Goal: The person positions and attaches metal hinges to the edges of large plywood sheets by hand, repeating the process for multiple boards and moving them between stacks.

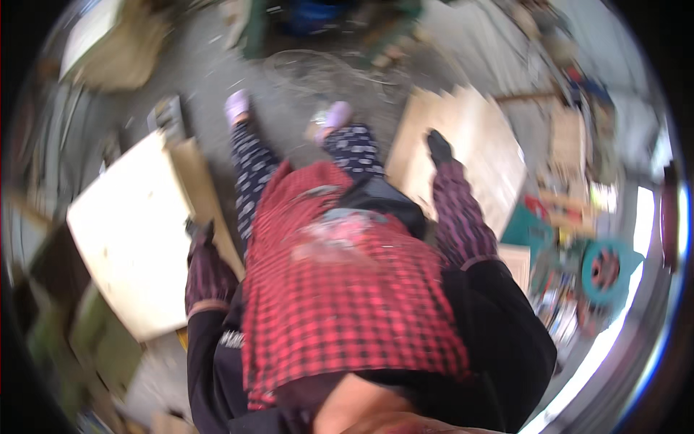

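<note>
My left hand (201,236), in a dark glove, hangs beside the near right edge of a pale stack of wooden sheets (134,239). Its fingertips look apart with nothing visible between them; whether it touches the stack I cannot tell. Farther out on the other side, my right hand (439,148), also dark-gloved, is over another pale wooden stack (473,145). Its fingers appear stretched out and hold nothing that I can see, though the picture is blurred. Patterned purple sleeve covers reach up both forearms, and a red checked apron (347,289) covers my front.
Grey floor (195,65) lies around my feet, with a loose coil of thin strapping (307,72) ahead. Green machinery (256,29) stands at the far side. A pale block-like stack (119,43) is at far left. To the right are a green round fixture (603,271) and clutter.
</note>
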### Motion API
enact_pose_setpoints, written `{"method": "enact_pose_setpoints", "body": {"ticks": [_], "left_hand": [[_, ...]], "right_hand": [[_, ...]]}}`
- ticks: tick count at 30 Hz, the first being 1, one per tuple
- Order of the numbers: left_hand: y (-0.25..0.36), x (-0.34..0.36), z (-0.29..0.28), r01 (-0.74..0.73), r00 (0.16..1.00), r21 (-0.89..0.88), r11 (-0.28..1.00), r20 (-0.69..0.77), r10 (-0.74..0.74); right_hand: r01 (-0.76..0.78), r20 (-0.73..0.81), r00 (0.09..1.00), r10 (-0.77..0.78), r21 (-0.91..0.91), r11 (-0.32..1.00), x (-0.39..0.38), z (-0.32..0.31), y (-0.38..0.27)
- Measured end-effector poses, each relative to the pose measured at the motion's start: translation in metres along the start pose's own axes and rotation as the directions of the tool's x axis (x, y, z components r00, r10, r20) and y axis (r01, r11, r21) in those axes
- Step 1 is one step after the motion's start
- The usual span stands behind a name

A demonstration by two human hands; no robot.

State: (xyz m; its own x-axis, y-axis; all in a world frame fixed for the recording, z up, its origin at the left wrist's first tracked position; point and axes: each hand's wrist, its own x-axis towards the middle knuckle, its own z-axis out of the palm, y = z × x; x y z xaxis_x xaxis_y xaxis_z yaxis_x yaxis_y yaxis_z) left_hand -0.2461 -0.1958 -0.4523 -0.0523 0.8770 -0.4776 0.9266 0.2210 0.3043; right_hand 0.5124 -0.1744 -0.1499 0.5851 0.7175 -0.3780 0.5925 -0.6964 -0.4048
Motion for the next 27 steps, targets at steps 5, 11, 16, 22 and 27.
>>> {"method": "enact_pose_setpoints", "body": {"ticks": [5, 11, 16, 22, 27], "left_hand": [[0.036, 0.032, -0.037, 0.26, 0.926, 0.016, 0.965, 0.28, -0.254], [0.039, -0.009, -0.033, 0.352, 0.881, -0.214, 0.911, 0.405, -0.245], [0.059, -0.036, -0.063, 0.304, 0.918, -0.291, 0.907, 0.344, -0.198], [0.086, -0.049, -0.118, 0.21, 0.964, -0.32, 0.924, 0.227, -0.14], [0.105, -0.047, -0.156, 0.146, 0.982, -0.305, 0.941, 0.163, -0.1]], "right_hand": [[-0.355, -0.314, 0.908, 0.279, -0.22, 0.908, -0.077, -0.024, 0.086], [-0.655, -0.374, 0.728, 0.574, -0.135, 0.743, -0.079, -0.059, 0.178], [-0.727, -0.299, 0.655, 0.694, 0.0, 0.687, -0.082, -0.065, 0.23], [-0.789, -0.108, 0.613, 0.782, -0.036, 0.614, -0.064, -0.02, 0.277], [-0.726, -0.317, 0.664, 0.677, -0.057, 0.685, -0.093, 0.029, 0.249]]}}
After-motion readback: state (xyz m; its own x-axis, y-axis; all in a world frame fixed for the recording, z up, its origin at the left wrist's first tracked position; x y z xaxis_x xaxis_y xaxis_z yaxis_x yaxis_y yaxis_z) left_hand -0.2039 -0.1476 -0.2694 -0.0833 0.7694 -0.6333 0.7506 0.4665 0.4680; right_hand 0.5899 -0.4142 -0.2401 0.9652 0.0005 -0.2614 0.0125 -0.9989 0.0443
